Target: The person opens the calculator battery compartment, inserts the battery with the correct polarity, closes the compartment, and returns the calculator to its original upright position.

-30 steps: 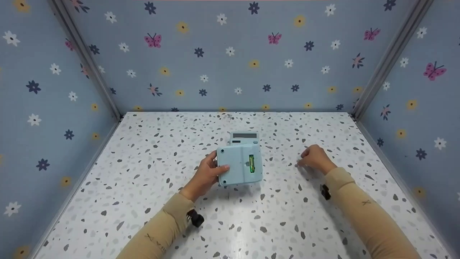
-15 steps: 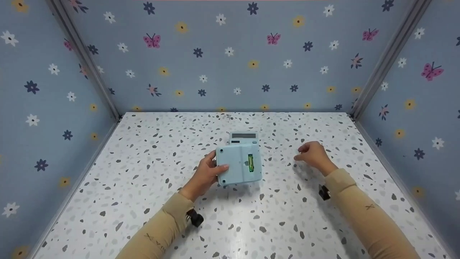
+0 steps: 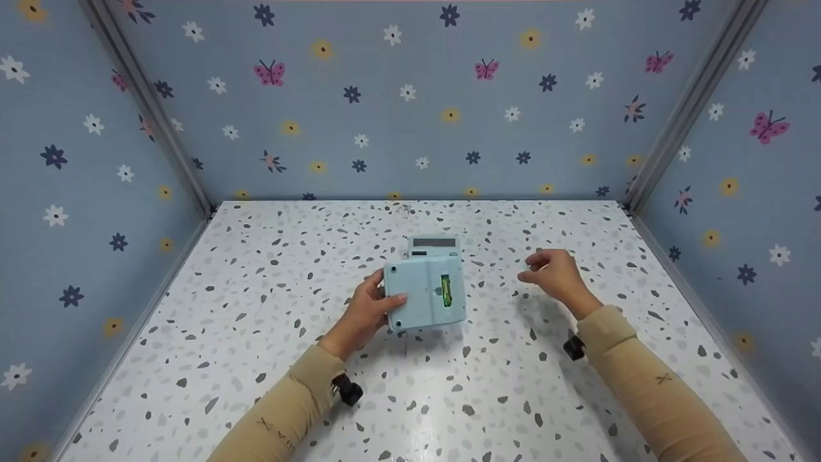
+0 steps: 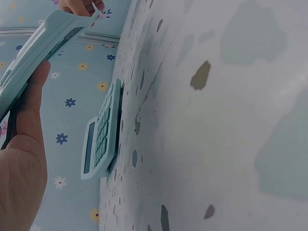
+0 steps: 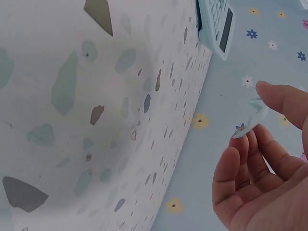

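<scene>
My left hand [image 3: 359,316] grips a pale blue calculator [image 3: 414,292] by its left edge, thumb on the back. It is held back side up above the table. A green battery [image 3: 446,290] lies in its uncovered slot. My right hand [image 3: 557,276], to the right and apart from it, pinches a small pale blue battery cover [image 5: 256,118] between thumb and fingers, clearest in the right wrist view. Behind the held calculator, a second pale blue calculator [image 3: 436,244] lies face up on the table, its lower part hidden in the head view; keys and display show in the left wrist view.
The white speckled table [image 3: 288,256] carries both forearms' shadows. Blue flowered panels [image 3: 410,128] close it in at the back and both sides, with metal posts [image 3: 693,109] at the corners. A small black device [image 3: 347,389] sits at each wrist.
My right hand has moved slightly away from me and leftward, its fingers lifting with the battery cover. The left hand and the calculator in it have stayed nearly still.
</scene>
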### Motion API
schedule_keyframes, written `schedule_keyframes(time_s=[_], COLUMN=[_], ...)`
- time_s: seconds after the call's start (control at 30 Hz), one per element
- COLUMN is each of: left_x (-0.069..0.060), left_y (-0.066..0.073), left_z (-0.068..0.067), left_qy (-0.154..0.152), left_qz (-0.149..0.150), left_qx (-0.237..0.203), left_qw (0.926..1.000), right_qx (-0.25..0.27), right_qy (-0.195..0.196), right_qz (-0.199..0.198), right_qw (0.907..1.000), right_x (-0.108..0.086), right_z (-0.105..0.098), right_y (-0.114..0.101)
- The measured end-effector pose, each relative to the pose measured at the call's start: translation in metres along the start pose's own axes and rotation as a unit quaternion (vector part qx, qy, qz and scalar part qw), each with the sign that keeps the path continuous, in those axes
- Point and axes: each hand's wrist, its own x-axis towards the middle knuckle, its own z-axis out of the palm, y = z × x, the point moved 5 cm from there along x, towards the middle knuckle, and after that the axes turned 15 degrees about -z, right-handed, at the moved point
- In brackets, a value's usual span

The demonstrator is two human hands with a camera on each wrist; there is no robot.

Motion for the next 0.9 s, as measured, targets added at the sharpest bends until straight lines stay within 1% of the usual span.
schedule_keyframes(time_s=[0.23, 0.43, 0.6, 0.9], left_x=[-0.001, -0.001, -0.002, -0.001], left_y=[0.000, 0.002, 0.003, 0.003], left_z=[0.000, 0.000, 0.000, 0.000], left_qy=[0.001, 0.003, 0.002, 0.005], left_qz=[-0.002, -0.003, -0.003, -0.004], left_qx=[-0.003, -0.009, -0.008, -0.010], left_qw=[1.0000, 0.9999, 1.0000, 0.9999], right_qx=[0.003, 0.023, 0.040, 0.058], right_qy=[0.018, 0.033, 0.038, 0.047], right_qz=[-0.022, -0.032, -0.034, -0.053], right_qw=[0.9996, 0.9987, 0.9979, 0.9958], right_x=[-0.005, -0.009, -0.012, -0.016], right_z=[0.003, 0.006, 0.009, 0.015], right_y=[-0.013, -0.022, -0.029, -0.044])
